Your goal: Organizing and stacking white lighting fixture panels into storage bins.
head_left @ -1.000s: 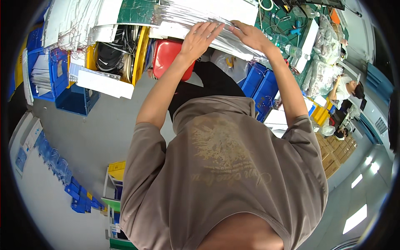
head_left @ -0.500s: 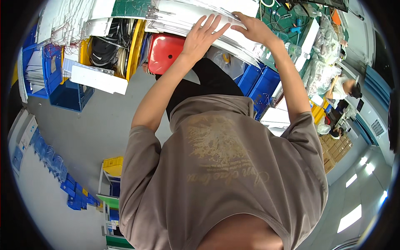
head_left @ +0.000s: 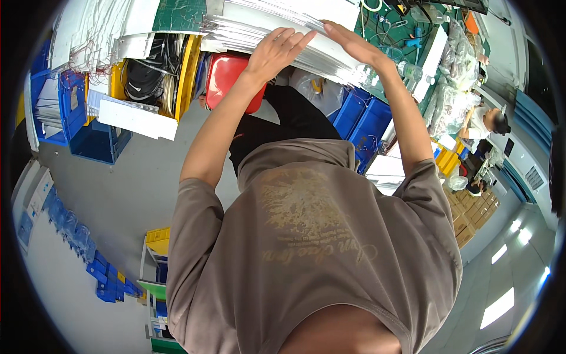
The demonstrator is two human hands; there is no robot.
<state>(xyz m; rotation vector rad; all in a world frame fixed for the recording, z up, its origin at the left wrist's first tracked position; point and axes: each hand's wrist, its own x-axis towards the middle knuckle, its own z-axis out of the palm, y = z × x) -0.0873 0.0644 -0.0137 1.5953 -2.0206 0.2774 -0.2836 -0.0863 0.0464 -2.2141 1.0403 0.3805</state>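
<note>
Both hands lay flat and open, gripping nothing: left hand [head_left: 277,52] and right hand [head_left: 348,44] pressed on the stack of white sheets [head_left: 265,26] at the worktop [head_left: 180,15] edge; squaring the stack appeared under way, requiring even pressure next

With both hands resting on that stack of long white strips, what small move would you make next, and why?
Probably curl the left hand over the near edge of the stack of long white strips to grip it. Both palms lie flat and open on top, the right hand further along, so neither hand holds anything yet, and the stack overhangs the bench above the red plastic bin.
</note>
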